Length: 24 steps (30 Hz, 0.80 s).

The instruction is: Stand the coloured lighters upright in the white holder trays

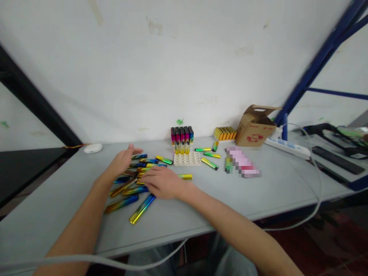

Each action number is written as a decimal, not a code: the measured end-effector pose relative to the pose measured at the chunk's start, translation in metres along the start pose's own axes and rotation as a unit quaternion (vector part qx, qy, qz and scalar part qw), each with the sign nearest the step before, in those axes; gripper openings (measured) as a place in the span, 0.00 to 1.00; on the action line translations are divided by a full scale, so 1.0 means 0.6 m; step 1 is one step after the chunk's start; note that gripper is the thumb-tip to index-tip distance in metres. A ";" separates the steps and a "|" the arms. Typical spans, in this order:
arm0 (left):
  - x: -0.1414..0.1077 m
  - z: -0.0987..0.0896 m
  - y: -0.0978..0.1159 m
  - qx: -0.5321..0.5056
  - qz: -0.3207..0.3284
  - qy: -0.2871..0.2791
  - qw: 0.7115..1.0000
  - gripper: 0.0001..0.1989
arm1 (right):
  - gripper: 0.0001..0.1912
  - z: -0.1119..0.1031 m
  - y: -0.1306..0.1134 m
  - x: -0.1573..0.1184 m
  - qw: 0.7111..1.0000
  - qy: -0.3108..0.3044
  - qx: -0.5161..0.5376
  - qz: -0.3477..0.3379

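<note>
- Loosely heaped at the left of centre on the tabletop (230, 199), a pile of glossy sticks (135, 190) lies around and under the hands: slim, straight-sided, metallic, fading from gold to blue
- The right hand (163, 182) rests over the pile's right side, palm down with fingers bent onto the sticks; whether it grips one I cannot tell
- The left hand (122, 161) is at the pile's left rear, its fingers stretched out and thumb apart; the two hands stand clear of each other
- One gold-and-blue stick (142, 210) slants toward the table's front edge, with a band of smooth grey surface between its tip and that edge
- Just behind and right of the right hand sits a white tray (191, 159), a block with rows of round holes; three see-through yellow lighters (182, 148) stand upright at its rear left
- Behind these, close to the wall, a tight block of shiny pink lighters (181, 135) with dark tops stands upright
- Right of the tray, green-and-yellow lighters (209, 163) lie scattered, with gaps between them, near a blurred pink packet (243, 163)
- Farther right, a block of upright orange lighters (225, 134) adjoins an open brown cardboard box (254, 132); a white power strip (287, 147) bounds that side, its cable (319, 184) looping over the edge
</note>
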<state>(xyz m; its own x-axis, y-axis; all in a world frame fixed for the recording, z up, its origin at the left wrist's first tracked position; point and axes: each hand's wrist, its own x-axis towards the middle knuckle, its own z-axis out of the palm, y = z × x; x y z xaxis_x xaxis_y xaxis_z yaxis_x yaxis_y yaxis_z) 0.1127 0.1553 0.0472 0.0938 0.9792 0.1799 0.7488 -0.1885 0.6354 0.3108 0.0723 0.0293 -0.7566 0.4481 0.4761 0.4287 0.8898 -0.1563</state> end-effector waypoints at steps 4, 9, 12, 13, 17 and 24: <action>0.003 -0.005 -0.002 -0.017 -0.011 0.010 1.000 0.42 | 0.13 0.057 -0.017 0.066 0.999 -0.037 -0.034 -0.019; 0.010 -0.003 -0.011 -0.048 -0.003 0.024 0.999 0.41 | 0.13 0.078 -0.018 0.084 0.998 -0.026 -0.044 0.025; 0.007 -0.001 -0.003 -0.038 0.001 0.030 0.999 0.39 | 0.14 0.072 -0.019 0.081 0.996 -0.032 -0.049 0.062; 0.005 -0.001 0.001 -0.028 0.002 0.031 0.999 0.39 | 0.14 0.070 -0.020 0.080 0.995 -0.035 -0.051 0.078; -0.002 -0.001 0.012 0.041 -0.011 0.030 0.999 0.39 | 0.13 0.064 -0.018 0.083 0.992 -0.025 -0.064 0.109; -0.001 -0.004 -0.001 0.095 0.020 0.048 0.994 0.34 | 0.13 -0.008 0.035 0.042 0.979 0.046 0.090 0.177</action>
<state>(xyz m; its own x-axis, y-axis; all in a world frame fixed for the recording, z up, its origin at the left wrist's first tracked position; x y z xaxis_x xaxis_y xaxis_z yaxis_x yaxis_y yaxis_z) 0.1105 0.1549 0.0484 0.0704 0.9579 0.2785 0.8566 -0.2011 0.4751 0.3029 0.1018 0.0422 -0.5251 0.7292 0.4389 0.5559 0.6843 -0.4719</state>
